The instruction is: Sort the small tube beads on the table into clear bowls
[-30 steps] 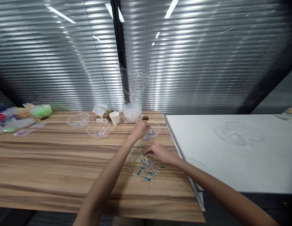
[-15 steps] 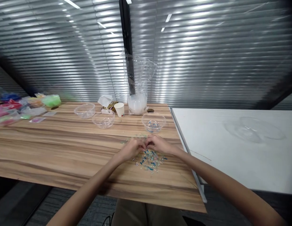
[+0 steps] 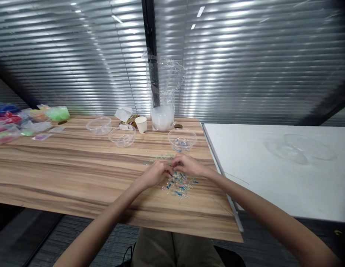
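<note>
Near the right end of the wooden table (image 3: 78, 178), in the head view, a loose pile of small clear and blue tube-like pieces (image 3: 180, 186) lies spread on the surface. The left hand (image 3: 158, 173) is at the pile's upper left, the right hand (image 3: 187, 165) at its upper edge, their bent fingertips close together; whether either grasps a piece, I cannot tell. Just beyond the right hand stands a clear bowl (image 3: 182, 140) with blue pieces inside. Farther left are two more clear bowls and a paper cup (image 3: 141, 125).
</note>
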{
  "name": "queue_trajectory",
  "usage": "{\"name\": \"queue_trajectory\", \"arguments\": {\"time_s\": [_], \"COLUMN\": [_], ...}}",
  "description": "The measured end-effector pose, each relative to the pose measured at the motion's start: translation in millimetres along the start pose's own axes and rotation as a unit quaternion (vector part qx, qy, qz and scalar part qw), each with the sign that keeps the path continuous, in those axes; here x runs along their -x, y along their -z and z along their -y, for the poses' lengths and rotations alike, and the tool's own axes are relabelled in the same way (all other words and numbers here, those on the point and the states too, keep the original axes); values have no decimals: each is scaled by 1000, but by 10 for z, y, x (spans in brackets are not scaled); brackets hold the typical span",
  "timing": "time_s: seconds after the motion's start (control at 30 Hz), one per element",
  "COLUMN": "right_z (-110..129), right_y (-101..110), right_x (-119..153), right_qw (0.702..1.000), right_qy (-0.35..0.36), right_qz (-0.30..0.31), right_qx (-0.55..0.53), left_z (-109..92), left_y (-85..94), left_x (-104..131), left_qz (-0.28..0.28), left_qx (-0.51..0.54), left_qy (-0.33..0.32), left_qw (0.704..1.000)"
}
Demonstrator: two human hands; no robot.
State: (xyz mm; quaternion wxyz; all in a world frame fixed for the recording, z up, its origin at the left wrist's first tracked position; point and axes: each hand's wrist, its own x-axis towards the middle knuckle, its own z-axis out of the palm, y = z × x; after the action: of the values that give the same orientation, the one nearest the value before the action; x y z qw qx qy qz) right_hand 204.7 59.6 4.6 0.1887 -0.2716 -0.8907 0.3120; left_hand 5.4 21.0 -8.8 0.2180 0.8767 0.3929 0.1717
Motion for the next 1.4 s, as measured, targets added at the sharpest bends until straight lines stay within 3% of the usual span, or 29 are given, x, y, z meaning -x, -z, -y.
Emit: {"name": "queue_trajectory", "arguments": {"time_s": [0.2, 0.5, 0.8, 1.13, 1.4], "right_z": [7, -128, -112, -44, -41], "right_y": [22, -50, -58, -49, -64], "right_x": [172, 128, 141, 72, 108], "right_qw": [1000, 999, 1000, 1000, 1000], "right_qy": [13, 30, 11, 8, -6], "right_qz": [0, 4, -8, 10, -10], "right_qx": [-18, -11, -28, -1, 12], "left_z": [16, 136, 221, -57, -71], "left_y": [-70, 51, -59, -66, -63], "left_x": [8, 30, -75, -171, -153], "left_qz": [-16, -97, -59, -40, -52], "left_qx": [-22, -59, -128, -196, -195], "left_qy": [4, 60, 54, 108, 143], "left_qw": [1000, 992, 989, 974, 969]}}
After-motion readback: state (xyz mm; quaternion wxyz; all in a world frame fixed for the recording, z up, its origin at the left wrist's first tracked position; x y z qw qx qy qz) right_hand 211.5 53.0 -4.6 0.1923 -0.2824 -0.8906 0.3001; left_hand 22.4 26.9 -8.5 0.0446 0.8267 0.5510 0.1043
